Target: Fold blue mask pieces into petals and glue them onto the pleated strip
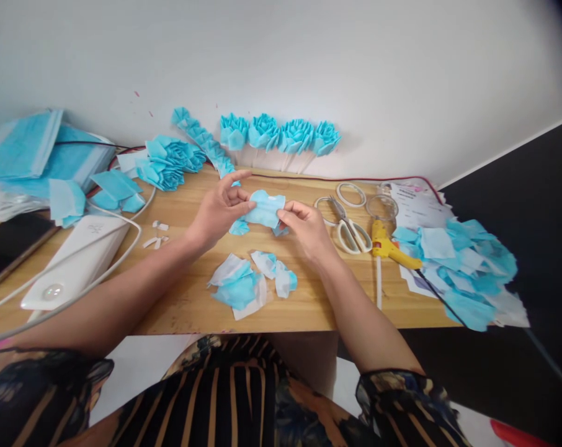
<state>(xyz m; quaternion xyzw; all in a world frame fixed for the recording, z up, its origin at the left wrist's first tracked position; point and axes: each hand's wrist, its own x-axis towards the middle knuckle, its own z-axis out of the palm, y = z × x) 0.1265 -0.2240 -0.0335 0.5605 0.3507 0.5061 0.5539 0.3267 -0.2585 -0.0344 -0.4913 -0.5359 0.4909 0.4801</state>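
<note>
Between my two hands a light-blue fabric petal is stretched above the table. My left hand pinches its left edge between thumb and curled fingers, with the index finger pointing out. At the right edge, the thumb and fingers of my right hand are closed on it. Small blue scraps show beneath the petal, partly hidden. Nearer to me lie loose blue and white fabric pieces, with several smaller curled petals beside them.
Finished blue fabric flowers on sticks lean at the wall. Scissors, a yellow glue gun with a cord, and a heap of fabric pieces are at right. Left are face masks, a white power strip and a phone.
</note>
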